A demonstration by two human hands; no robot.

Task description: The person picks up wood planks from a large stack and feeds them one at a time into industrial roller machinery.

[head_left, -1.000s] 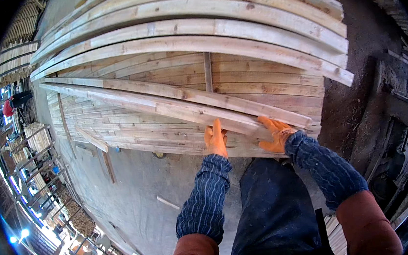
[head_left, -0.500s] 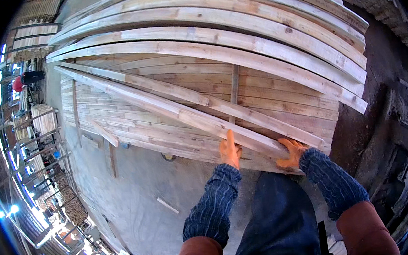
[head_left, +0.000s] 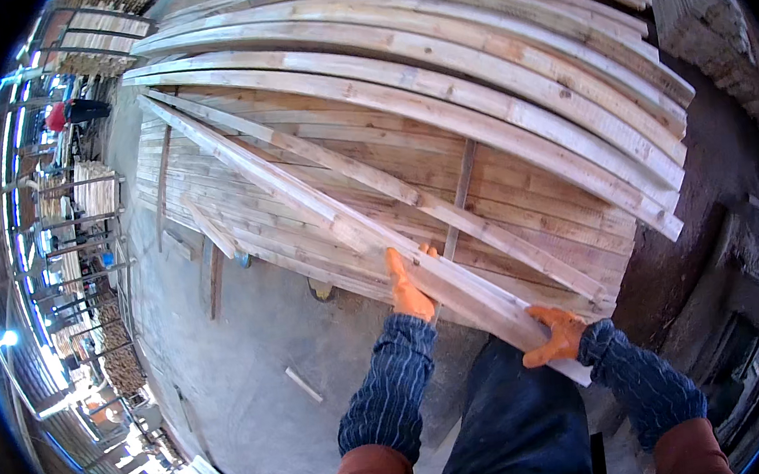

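A long pale wooden plank point(head_left: 486, 304) slants from the far left toward me, its near end raised above the stack. My left hand point(head_left: 410, 291), in an orange glove, grips it partway along, thumb on the near side and fingertips at the far side. My right hand point(head_left: 557, 334), gloved alike, is closed around it near its end. Just beyond lies another plank point(head_left: 354, 166), also slanting. Both rest over a broad layer of boards point(head_left: 543, 230), crossed by a thin wooden strip point(head_left: 460, 188).
Several long planks point(head_left: 476, 100) lie side by side along the far part of the stack. Short wood offcuts point(head_left: 303, 383) lie on the grey floor point(head_left: 252, 341). More stacked timber point(head_left: 712, 40) stands at right. A person point(head_left: 79, 110) is far off at left, near timber racks.
The plank's near end has come up off the stack and toward me. My left hand has wrapped around it, and my right hand has moved down with its end.
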